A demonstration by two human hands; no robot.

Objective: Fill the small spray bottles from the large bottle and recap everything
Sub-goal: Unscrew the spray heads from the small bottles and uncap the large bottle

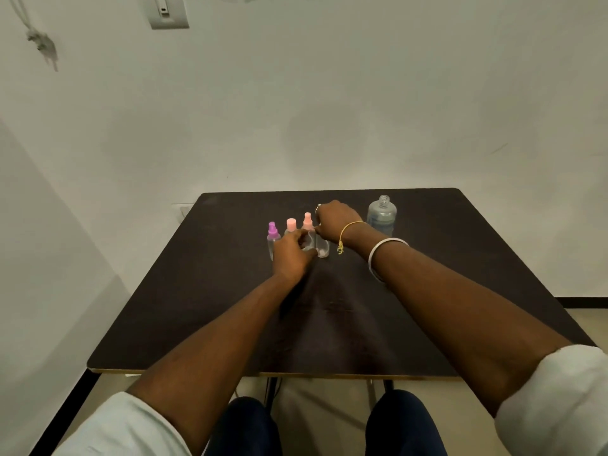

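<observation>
Several small clear spray bottles stand in a row at the table's far middle: one with a purple cap [272, 230], one with a pink cap [291, 224], one with a pink spray head [307, 220]. My left hand [290, 256] grips a small clear bottle [309, 242] low in front of them. My right hand [336, 222] curls down over the top of the rightmost small bottle [323, 250]; its cap is hidden under my fingers. The large clear bottle [381, 216] stands uncapped just right of my right hand.
The dark table [210, 311] sits against a white wall, with its front edge near my knees. A bare stretch of table lies between the bottles and the front edge. A wall socket [183, 212] shows behind the table's left corner.
</observation>
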